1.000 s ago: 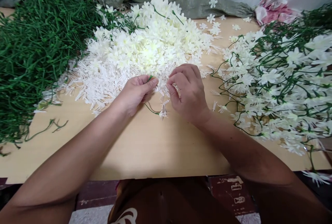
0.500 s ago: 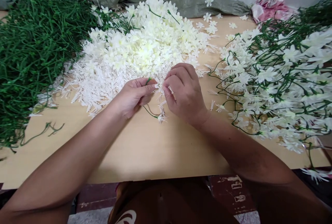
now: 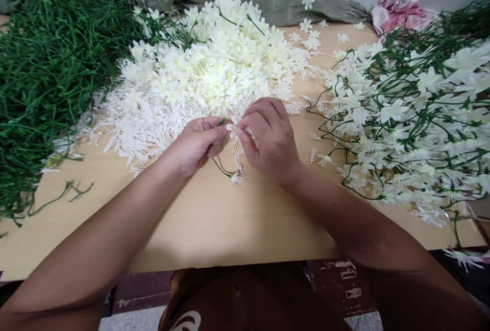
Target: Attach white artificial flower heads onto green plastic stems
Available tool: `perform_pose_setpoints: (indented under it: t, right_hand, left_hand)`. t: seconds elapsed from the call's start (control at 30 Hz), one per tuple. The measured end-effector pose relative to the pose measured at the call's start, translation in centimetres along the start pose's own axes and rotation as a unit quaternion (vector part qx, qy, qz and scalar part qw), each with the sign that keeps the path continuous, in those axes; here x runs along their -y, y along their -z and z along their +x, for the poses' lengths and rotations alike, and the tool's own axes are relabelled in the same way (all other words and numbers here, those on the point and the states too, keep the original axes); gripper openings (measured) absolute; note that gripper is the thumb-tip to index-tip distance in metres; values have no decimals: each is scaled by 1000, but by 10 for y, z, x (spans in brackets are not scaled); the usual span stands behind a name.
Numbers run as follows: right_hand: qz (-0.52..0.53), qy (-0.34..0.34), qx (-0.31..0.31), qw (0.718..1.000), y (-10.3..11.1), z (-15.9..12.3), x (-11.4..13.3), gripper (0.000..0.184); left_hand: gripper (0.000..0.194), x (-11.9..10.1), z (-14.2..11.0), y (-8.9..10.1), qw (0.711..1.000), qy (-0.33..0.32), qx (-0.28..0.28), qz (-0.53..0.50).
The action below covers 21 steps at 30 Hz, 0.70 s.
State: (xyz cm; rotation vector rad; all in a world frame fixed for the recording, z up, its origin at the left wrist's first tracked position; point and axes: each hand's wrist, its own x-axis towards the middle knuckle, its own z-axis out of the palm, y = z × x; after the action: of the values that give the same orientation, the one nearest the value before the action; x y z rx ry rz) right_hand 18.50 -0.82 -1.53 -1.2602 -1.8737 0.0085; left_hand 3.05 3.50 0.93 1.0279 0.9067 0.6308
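My left hand pinches a green artificial flower stem, one branch of which hangs below the fingers with a white flower on its end. Against its fingertips, my right hand is closed on a small white flower at another stem tip. Its fingers hide part of the blossom. Just beyond both hands lies a heap of loose white petal pieces, with thin white stamen pieces along its near side.
Green stems are piled at the left, and a few loose ones lie in front. Stems bearing white flowers cover the right side. Grey-green cloth and a pink-and-white bag sit along the back wall of the wooden table.
My right hand has shifted slightly down and left, its fingertips closer to my left hand at the flower. The hanging branch has dipped a little.
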Motion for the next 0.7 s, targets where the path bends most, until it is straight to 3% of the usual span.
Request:
perform_pose_setpoints:
  t: [0.1,0.23,0.37,0.47,0.57,0.7]
  right_hand:
    - [0,23,-15,1000,0,-1,-2,22]
    - [11,32,10,999,-1,-2,-3,45]
    - [-23,21,90,995,-2,-4,-3,31]
    - [-40,15,83,996,-2,-4,-4,22]
    - [-34,4,75,997,-1,-4,-5,25]
    - [-1,-40,112,993,2,-1,0,34]
  left_hand:
    - [30,1,0,-3,999,-26,-13,27]
    - [27,3,0,-5,996,-59,-20,64]
    - [22,3,-1,-5,985,-92,-14,145]
    - [19,1,-3,-4,963,-115,-35,239]
    - [20,0,-4,-3,943,-136,-37,301]
    - [20,4,-3,-1,922,-167,-25,348]
